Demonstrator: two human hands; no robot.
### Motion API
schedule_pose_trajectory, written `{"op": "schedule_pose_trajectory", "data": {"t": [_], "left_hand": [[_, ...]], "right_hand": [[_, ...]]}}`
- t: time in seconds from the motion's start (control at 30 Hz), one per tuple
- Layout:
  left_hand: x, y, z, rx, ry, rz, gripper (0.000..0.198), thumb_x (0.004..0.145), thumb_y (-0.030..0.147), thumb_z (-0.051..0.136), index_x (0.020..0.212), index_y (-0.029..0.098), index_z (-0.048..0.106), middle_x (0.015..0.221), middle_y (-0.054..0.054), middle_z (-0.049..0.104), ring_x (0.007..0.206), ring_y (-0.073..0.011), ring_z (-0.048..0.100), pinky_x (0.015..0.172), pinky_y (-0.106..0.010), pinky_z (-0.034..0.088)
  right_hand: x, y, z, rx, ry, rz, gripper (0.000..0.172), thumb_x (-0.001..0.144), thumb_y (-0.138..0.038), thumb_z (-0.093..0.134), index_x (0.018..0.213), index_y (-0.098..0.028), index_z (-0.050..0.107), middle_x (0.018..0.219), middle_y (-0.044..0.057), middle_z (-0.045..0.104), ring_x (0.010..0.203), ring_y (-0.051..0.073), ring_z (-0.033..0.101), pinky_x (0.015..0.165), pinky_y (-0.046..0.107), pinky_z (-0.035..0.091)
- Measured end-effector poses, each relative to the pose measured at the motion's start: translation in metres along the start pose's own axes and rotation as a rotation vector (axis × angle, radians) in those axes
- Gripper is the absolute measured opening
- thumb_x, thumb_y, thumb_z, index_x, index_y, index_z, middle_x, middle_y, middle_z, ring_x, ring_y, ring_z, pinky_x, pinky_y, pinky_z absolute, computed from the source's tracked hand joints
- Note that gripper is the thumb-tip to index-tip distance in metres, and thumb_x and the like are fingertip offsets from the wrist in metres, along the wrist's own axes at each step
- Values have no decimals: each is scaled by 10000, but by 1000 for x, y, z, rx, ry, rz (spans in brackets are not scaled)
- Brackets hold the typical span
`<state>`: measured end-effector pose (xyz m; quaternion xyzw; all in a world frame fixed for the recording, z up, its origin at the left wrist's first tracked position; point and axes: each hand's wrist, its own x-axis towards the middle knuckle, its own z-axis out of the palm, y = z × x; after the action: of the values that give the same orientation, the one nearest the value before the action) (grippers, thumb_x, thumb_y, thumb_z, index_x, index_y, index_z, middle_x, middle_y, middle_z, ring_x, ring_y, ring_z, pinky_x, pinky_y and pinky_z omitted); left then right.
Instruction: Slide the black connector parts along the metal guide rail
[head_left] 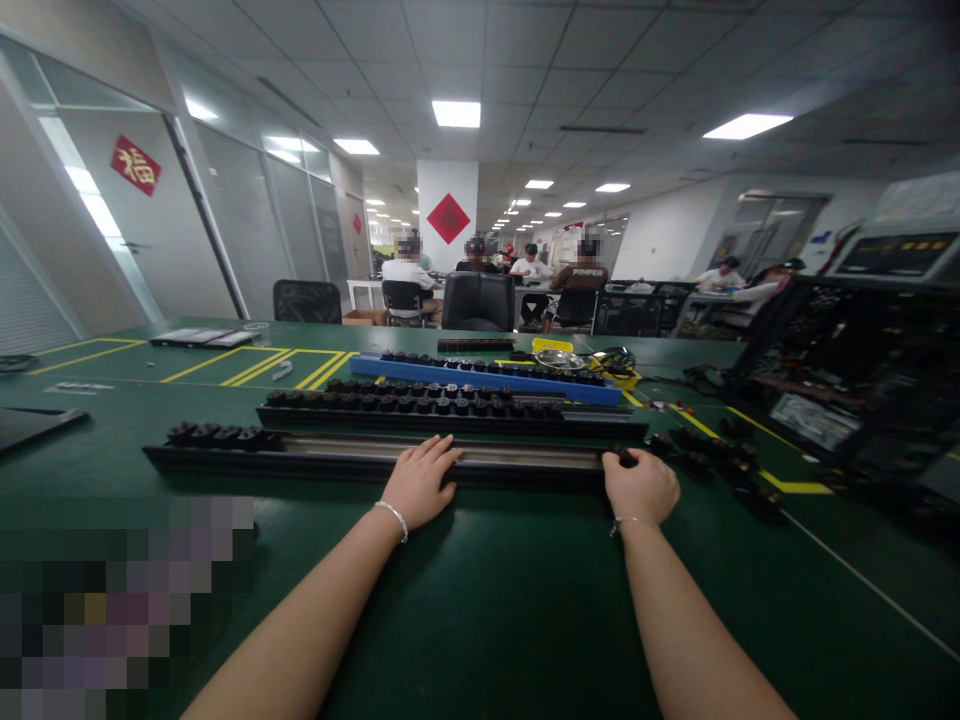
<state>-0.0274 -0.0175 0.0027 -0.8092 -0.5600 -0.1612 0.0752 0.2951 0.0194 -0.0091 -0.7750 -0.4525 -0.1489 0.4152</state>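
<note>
A long black rail with a pale inner channel lies across the green table in front of me. My left hand rests over its middle, fingers stretched out and nearly flat, holding nothing. At the rail's right end, my right hand is closed on a small black part, mostly covered by the fingers. Several similar black round parts sit in a row in the rail's left end. Just behind lies a second black rail carrying a long row of such parts.
Farther back are a blue rail with black parts, a yellow tray and a metal dish. Loose black parts lie to the right, near a dark open rack. Several people sit at tables in the background.
</note>
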Motion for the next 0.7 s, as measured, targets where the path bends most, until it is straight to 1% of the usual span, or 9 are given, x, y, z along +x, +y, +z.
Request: {"op": "schedule_pose_trajectory", "data": {"t": [0.13,0.33,0.7], "left_hand": [[0,0,-1,5,1,-1,501,766,313,492,1266,287,461,1417,-9,387,1298,-225,335,1001,-434,327],[-1,1,-2,-3,-5,-5,501,769,317,490,1268,286,459,1418,-5,385,1302,-222,328,1010,-431,320],[0,-1,1,2,6,0,499,767,321,496,1264,290,463,1419,-5,385,1301,-221,330,1007,-421,321]], "right_hand": [[2,2,-1,3,-2,24,325,668,-362,505,832,-132,665,845,113,644,819,246,510,789,369,355],[6,7,-2,18,27,64,300,654,-324,519,826,-131,671,823,106,638,819,235,505,783,340,381],[7,7,-6,42,1,106,324,662,-332,517,866,-127,664,867,114,636,877,248,498,834,351,385]]}}
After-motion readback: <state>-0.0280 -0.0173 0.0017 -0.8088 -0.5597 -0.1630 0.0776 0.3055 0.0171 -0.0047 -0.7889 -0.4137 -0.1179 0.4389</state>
